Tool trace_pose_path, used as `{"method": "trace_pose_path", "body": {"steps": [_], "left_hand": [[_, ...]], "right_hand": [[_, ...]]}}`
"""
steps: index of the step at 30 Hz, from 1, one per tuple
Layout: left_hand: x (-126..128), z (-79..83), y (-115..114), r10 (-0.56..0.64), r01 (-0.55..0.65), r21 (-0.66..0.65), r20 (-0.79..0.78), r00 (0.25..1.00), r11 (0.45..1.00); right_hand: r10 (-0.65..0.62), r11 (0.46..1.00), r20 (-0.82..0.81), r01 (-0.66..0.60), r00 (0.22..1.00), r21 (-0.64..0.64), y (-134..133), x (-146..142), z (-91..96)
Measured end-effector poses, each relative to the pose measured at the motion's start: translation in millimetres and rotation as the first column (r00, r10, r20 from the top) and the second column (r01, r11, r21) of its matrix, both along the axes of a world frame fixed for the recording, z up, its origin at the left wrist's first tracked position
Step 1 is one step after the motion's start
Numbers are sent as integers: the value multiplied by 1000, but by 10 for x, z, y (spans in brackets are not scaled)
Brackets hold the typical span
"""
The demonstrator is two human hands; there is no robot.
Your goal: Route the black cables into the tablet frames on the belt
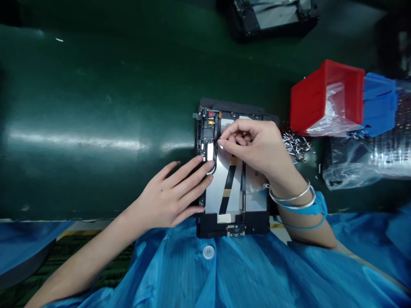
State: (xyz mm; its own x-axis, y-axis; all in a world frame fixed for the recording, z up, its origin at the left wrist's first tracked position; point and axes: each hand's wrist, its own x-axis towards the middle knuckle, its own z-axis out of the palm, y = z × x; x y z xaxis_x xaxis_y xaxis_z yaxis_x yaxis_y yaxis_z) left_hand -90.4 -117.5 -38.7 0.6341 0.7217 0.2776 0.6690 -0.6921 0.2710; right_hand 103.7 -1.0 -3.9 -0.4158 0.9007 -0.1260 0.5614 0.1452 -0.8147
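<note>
I see the right hand (257, 143) pinched together at a thin black cable (215, 158), though I can't tell whether it grips it. The left hand (173, 194) spreads, fingers apart, over the opened tablet's (218, 188) left edge, on the green table (96, 107).

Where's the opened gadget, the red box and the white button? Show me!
Opened gadget (237, 184): head view, on the silver panel in its middle.
Red box (308, 99): head view, on its outer side wall.
White button (208, 252): head view, on its middle.
</note>
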Motion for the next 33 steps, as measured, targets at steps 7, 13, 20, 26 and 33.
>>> {"method": "trace_pose_path", "body": {"steps": [7, 13, 20, 26, 33], "left_hand": [[5, 62, 88, -96, 96, -24, -21, 995, 995], [9, 106, 101, -88, 87, -10, -47, 995, 996], [57, 121, 174, -90, 92, 22, -54, 994, 996], [77, 81, 357, 2, -2, -45, -16, 1000, 999], [81, 114, 58, 380, -331, -211, 263, 887, 920]], "right_hand": [[7, 1000, 30, -7, 1000, 19, -8, -7, -6], [11, 998, 77, -16, 997, 57, -28, -10, -6], [25, 993, 93, -36, 995, 113, -32, -6, -45], [-57, 969, 79, 36, 995, 242, -127, 112, 53], [-399, 847, 221, 266, 890, 460, -600, 699, 79]]}}
